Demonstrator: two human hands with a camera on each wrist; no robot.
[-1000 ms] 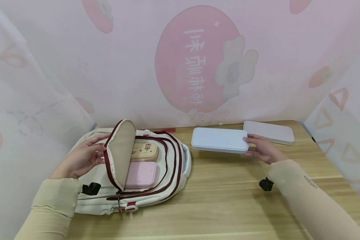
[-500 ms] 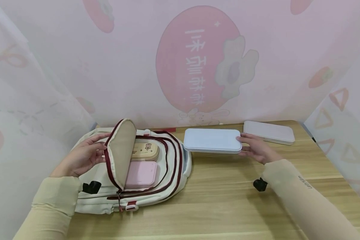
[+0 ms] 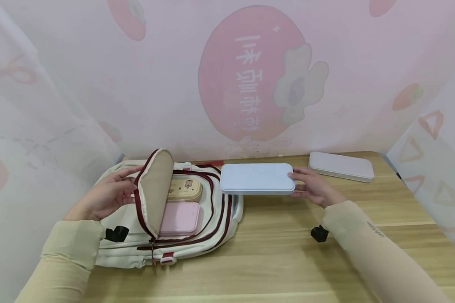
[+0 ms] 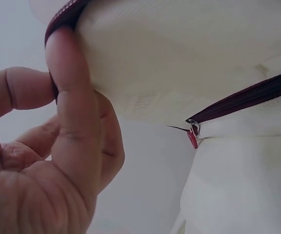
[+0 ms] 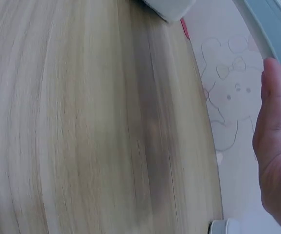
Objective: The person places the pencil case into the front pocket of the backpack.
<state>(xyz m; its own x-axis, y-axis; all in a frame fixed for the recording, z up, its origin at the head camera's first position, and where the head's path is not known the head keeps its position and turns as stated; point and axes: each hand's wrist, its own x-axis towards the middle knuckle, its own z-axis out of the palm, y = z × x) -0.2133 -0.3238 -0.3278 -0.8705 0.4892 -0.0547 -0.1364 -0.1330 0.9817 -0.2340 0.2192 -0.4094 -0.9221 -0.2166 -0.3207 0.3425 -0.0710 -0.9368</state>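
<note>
A cream backpack with dark red trim (image 3: 216, 235) lies on the table at the left, its front pocket unzipped. My left hand (image 3: 108, 195) pinches the edge of the pocket flap (image 3: 153, 191) and holds it raised; a red zipper pull (image 4: 194, 139) hangs at the pocket's corner in the left wrist view. Inside the pocket lie a yellow case with bear prints (image 3: 186, 190) and a pink rectangular case (image 3: 180, 216), both partly hidden by the flap. My right hand (image 3: 314, 187) grips the right end of a flat light-blue case (image 3: 255, 177), raised over the table, its left end overlapping the backpack.
A pale pinkish-grey flat case (image 3: 341, 165) lies at the back right of the wooden table (image 3: 280, 252). Behind the table hangs a pink printed curtain (image 3: 155, 84), and more printed cloth closes off both sides.
My right hand has carried the light-blue case leftward, from beside the backpack to over its right edge. My left hand keeps hold of the flap in nearly the same place.
</note>
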